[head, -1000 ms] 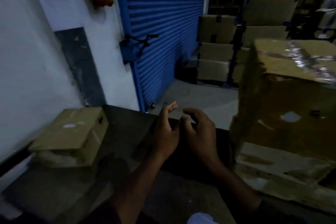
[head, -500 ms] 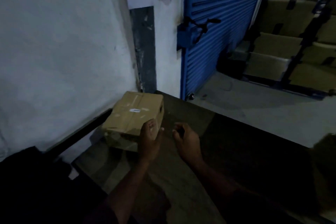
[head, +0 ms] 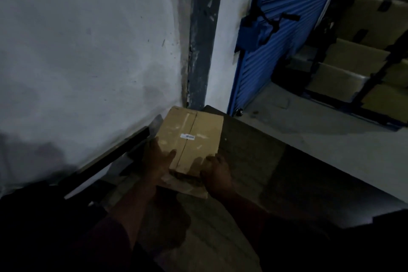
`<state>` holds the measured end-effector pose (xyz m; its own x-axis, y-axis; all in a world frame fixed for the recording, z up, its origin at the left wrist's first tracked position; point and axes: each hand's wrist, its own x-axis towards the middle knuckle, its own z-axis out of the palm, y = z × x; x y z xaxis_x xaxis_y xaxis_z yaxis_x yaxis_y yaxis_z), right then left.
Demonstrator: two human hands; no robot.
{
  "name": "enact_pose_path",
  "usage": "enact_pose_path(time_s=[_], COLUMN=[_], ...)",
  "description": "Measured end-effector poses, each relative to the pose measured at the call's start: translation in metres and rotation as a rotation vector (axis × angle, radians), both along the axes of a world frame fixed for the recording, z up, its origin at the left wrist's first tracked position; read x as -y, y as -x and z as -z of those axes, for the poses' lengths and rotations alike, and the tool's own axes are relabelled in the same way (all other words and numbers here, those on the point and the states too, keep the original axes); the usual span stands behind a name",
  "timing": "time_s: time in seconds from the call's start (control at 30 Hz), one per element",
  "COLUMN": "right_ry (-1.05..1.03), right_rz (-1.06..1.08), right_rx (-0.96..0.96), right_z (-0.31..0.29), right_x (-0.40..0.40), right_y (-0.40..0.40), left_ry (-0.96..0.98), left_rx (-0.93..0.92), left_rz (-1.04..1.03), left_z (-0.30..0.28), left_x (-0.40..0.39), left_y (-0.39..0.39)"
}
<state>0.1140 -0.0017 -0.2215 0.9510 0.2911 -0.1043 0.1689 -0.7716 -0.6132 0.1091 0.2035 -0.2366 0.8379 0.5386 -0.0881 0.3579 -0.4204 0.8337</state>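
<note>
A small brown cardboard box [head: 194,132] with a white label lies on a dark table [head: 265,161], in the corner by the white wall. My left hand [head: 155,159] holds its near left corner, thumb lying on the top face. My right hand [head: 217,174] grips the near right corner with curled fingers. The box's near edge is crumpled between my hands.
A white wall [head: 88,51] stands close on the left, with a black rail [head: 106,159] along its foot. A blue roller shutter [head: 282,28] is behind the table. Stacked cardboard boxes [head: 353,57] sit on blue racks at the far right, across a grey floor [head: 309,126].
The view has swung left from the big carton toward the wall. Both hands have reached forward from mid-air and taken hold of the small box's near corners.
</note>
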Motion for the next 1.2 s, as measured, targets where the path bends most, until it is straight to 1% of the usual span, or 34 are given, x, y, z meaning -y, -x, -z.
enact_pose_path(time_s=[0.03,0.1,0.2,0.27,0.33,0.4,0.43,0.5,0.57,0.63,0.7,0.77,0.8,0.87,0.93,1.07,1.13,1.2], right_ry=[0.025,-0.001,-0.017,-0.043,0.0,0.013,0.02,-0.019,-0.059,-0.112,-0.123,-0.066,-0.011,0.034,0.032,0.009,0.003,-0.001], right_rz=[-0.013,-0.036,-0.077,-0.072,-0.086,-0.079,-0.096,-0.069,-0.02,0.027,0.084,0.119,0.148,0.248,0.351,0.535,0.552,0.518], right_rx=[-0.009,-0.068,-0.035,-0.049,-0.031,0.005,-0.015,-0.059,-0.044,-0.057,-0.014,0.01,0.015,0.015,0.025,0.041,0.053,0.034], right_z=[0.01,0.016,0.02,0.031,0.034,0.032,0.03,0.025,0.026,0.025,0.019,0.014,0.014,0.015,0.02,0.017,0.014,0.016], right_x=[0.0,0.003,0.008,0.011,0.015,0.019,0.02,0.03,0.046,0.071,0.102,0.135,0.155,0.193,0.229,0.3,0.335,0.37], right_y=[-0.006,-0.008,-0.001,0.0,-0.001,-0.001,0.0,0.004,0.012,0.027,0.044,0.057,0.066,0.084,0.105,0.159,0.189,0.222], left_ry=[0.005,-0.012,-0.03,-0.086,-0.163,-0.126,-0.115,-0.14,-0.145,-0.081,0.005,0.047,0.037,-0.016,-0.049,-0.095,-0.089,-0.089], left_rx=[-0.029,-0.068,-0.055,-0.056,-0.062,-0.081,-0.076,-0.08,-0.083,-0.127,-0.18,-0.22,-0.232,-0.234,-0.251,-0.275,-0.252,-0.192], left_rz=[0.019,0.028,-0.002,-0.002,-0.02,-0.052,-0.067,-0.077,-0.054,-0.015,-0.004,0.019,0.031,0.06,0.1,0.188,0.199,0.226], left_z=[0.006,0.016,0.024,0.021,0.02,0.02,0.019,0.021,0.025,0.028,0.036,0.044,0.042,0.031,0.025,0.036,0.041,0.034], left_x=[-0.003,-0.003,-0.001,-0.001,-0.003,-0.004,-0.002,0.005,0.021,0.044,0.073,0.107,0.127,0.17,0.208,0.276,0.304,0.333], left_y=[-0.001,0.0,-0.004,-0.003,-0.004,-0.006,-0.005,-0.003,0.007,0.02,0.032,0.045,0.055,0.077,0.096,0.133,0.155,0.182])
